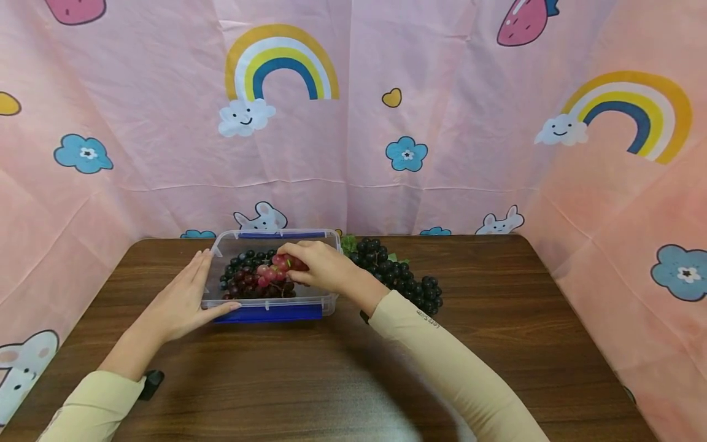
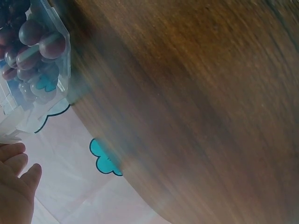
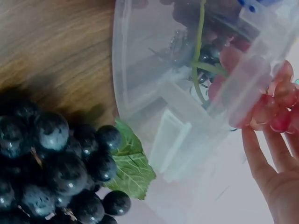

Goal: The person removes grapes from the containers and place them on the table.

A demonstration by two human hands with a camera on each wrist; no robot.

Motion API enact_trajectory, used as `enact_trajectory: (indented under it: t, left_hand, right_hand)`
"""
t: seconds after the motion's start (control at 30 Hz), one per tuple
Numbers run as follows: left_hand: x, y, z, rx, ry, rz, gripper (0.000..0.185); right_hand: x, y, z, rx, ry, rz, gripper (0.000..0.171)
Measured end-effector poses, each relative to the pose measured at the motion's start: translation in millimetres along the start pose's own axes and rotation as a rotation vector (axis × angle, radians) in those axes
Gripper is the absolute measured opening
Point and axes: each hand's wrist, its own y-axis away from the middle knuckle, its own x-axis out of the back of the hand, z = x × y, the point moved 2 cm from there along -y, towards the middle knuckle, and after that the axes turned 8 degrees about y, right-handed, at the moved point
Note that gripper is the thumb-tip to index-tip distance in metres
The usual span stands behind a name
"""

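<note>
A clear plastic box (image 1: 331,301) with blue latches stands near the table's back edge. In the head view my left hand (image 1: 179,307) rests along its left side, fingers straight and thumb over the front rim. My right hand (image 1: 323,267) reaches in over the right side and holds a bunch of red grapes (image 1: 270,271); a green stem (image 3: 198,56) shows through the wall in the right wrist view. Below that bunch lie black grapes (image 1: 234,265) and dark red grapes (image 1: 239,285) inside the box. The left wrist view shows my left fingertips (image 2: 16,161) beside the box's edge.
A large bunch of black grapes (image 1: 405,276) with green leaves (image 3: 131,170) lies on the wooden table (image 1: 265,380) just right of the box, close to my right forearm. A pink printed cloth (image 1: 309,153) hangs behind the table and on both sides.
</note>
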Motion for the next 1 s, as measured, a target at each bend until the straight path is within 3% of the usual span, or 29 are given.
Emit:
enact_trajectory:
  t: [0.37, 1.0]
  left_hand:
    - [2.0, 0.0, 3.0, -0.012, 0.003, 0.015, 0.127]
    - [2.3, 0.5, 2.0, -0.021, 0.014, 0.021, 0.128]
  right_hand:
    - [13.9, 3.8, -7.1, 0.045, 0.067, 0.007, 0.042]
    - [35.5, 28.1, -24.4, 0.136, 0.119, 0.149, 0.039]
